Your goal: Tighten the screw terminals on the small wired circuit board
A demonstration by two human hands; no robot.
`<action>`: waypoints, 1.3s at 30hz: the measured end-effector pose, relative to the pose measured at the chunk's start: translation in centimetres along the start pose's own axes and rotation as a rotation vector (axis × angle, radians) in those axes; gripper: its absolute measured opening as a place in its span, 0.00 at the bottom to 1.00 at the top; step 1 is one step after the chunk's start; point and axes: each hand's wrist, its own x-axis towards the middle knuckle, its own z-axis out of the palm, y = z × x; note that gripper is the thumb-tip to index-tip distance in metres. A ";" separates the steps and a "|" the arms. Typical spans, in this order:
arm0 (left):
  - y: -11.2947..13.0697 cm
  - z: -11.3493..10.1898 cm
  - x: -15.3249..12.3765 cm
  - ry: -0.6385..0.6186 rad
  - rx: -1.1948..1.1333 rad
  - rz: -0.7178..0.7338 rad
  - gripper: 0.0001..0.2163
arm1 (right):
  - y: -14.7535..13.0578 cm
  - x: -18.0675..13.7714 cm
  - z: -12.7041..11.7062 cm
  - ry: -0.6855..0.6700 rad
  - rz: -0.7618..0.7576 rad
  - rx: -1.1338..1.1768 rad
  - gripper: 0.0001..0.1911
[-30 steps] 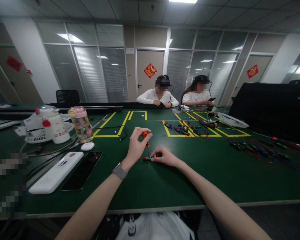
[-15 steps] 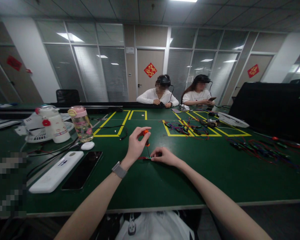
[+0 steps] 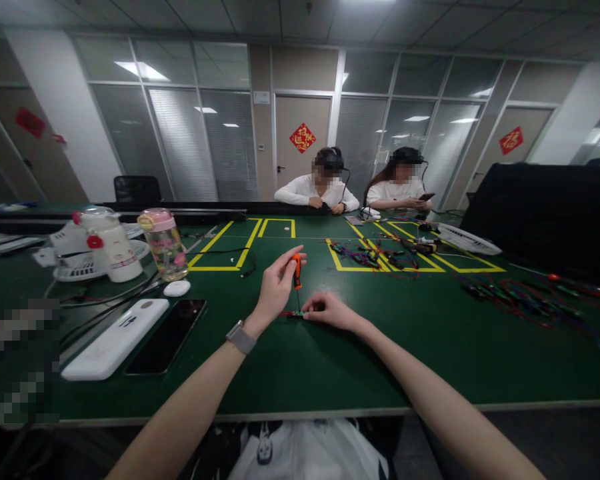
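We find the left hand (image 3: 276, 287) near the middle of the green table (image 3: 360, 373), with its thumb and fingers pinching the orange and black handle of a screwdriver (image 3: 297, 272). The screwdriver stands nearly upright, with its thin shaft running down to a small green circuit board (image 3: 295, 314). We cannot tell at this size whether the tip sits in a screw. The circuit board lies on the table in front of the person, between the two hands, with red wire at its left end. We note the right hand (image 3: 333, 311) low beside it, its thumb and forefinger pinching the board's right end and its remaining fingers curled. A watch (image 3: 241, 337) with a grey band is worn on the left wrist.

To the near left we record a white power bank (image 3: 115, 341) and, just beside it, a black phone (image 3: 167, 337). Beyond these are a small white case (image 3: 177, 288), a bottle with a pink lid (image 3: 163, 248) and a white jug (image 3: 116, 250). To the far right, tangled wired boards (image 3: 367, 255) lie across yellow tape (image 3: 415, 270); a second tangle (image 3: 523, 300) lies at the right, near a red-handled tool (image 3: 593, 289). On the far side we see two people seated, one holding a phone.
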 end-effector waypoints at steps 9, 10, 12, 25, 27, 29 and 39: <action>0.0 -0.1 -0.1 0.077 0.228 0.124 0.09 | -0.4 -0.2 -0.1 -0.006 0.007 -0.009 0.10; -0.1 -0.1 -0.1 0.065 0.220 0.117 0.10 | -0.4 -0.2 -0.1 -0.006 0.006 -0.011 0.10; -0.2 -0.2 0.0 0.030 0.179 0.108 0.13 | -0.5 -0.2 -0.2 -0.009 0.007 -0.014 0.10; -0.4 -0.2 -0.1 0.158 0.279 0.155 0.07 | -0.2 -0.1 -0.1 -0.023 0.005 -0.004 0.10; -0.3 -0.2 -0.1 0.134 0.289 0.150 0.08 | -0.2 -0.1 -0.1 -0.021 0.009 -0.006 0.11; -0.3 -0.2 0.0 0.081 0.269 0.148 0.12 | -0.2 -0.1 -0.2 -0.017 0.008 -0.016 0.11; -0.2 -0.1 0.1 0.003 0.118 0.077 0.13 | -0.3 -0.2 -0.2 -0.010 0.010 -0.028 0.11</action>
